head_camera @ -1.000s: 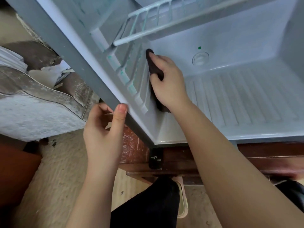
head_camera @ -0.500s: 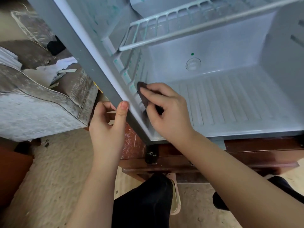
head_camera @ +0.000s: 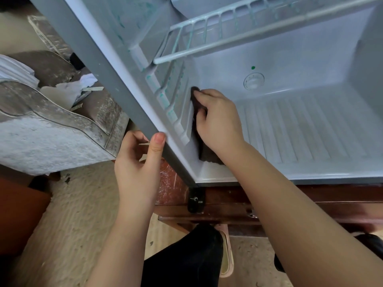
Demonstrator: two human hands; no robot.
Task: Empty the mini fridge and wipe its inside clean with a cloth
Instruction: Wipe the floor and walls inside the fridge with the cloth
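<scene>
The mini fridge (head_camera: 310, 125) stands open, its white ribbed floor bare, with a wire shelf (head_camera: 223, 32) above. My right hand (head_camera: 217, 121) is inside and presses a dark brown cloth (head_camera: 208, 155) against the left inner wall, beside the moulded shelf rails (head_camera: 165, 100). The cloth shows above my fingers and below my palm. My left hand (head_camera: 141, 162) grips the fridge's grey left front edge (head_camera: 116, 79), thumb on the front, fingers curled behind it.
The fridge sits on a dark wooden stand (head_camera: 228, 206) with a black hinge foot (head_camera: 195, 200). A worn grey sofa (head_camera: 51, 129) with papers is at left. My dark-trousered knee (head_camera: 186, 259) and a slipper are below, on a beige floor.
My right hand slid the cloth from the wall's lower front corner back up and deeper along the left wall. My left hand kept its hold on the fridge edge.
</scene>
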